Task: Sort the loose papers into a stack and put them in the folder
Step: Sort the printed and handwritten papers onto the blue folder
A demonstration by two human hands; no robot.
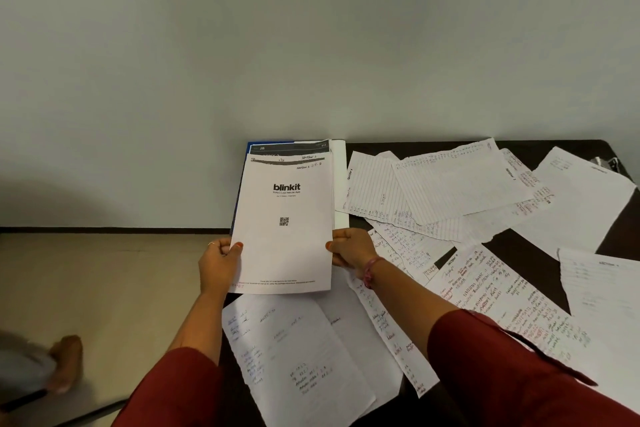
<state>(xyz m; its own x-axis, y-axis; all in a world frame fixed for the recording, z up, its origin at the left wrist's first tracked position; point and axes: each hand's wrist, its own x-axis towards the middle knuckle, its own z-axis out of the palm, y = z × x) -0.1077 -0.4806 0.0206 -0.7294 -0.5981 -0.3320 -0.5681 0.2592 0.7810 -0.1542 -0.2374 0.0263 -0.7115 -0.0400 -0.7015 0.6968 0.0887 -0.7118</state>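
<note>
Both hands are on the stack (282, 229), a small sheaf of white sheets whose top page shows a printed logo and a QR code. The left hand (219, 262) pinches the stack's left edge low down, thumb on the face and fingers curled behind; the right hand (349, 248) grips the right edge at the same height in the same way. The stack's long axis runs away from the person, and the sheets behind the top page peek out unevenly at its far end, so the pile is not yet squared. Directly behind the stack, and partly hidden by it, lies the folder (242, 184), blue, showing along the stack's left side and far corner, with a white flap at its right; whether it lies open I cannot tell for certain. The loose papers (450, 191) still to be gathered spread over the dark table (519, 243) to the right of the stack, several overlapping, with more handwritten sheets (304, 350) just nearer than the stack, under the forearms. The right hand is plainly the closer one to that spread, so it would most likely make the next pickup while the left keeps the stack.
</note>
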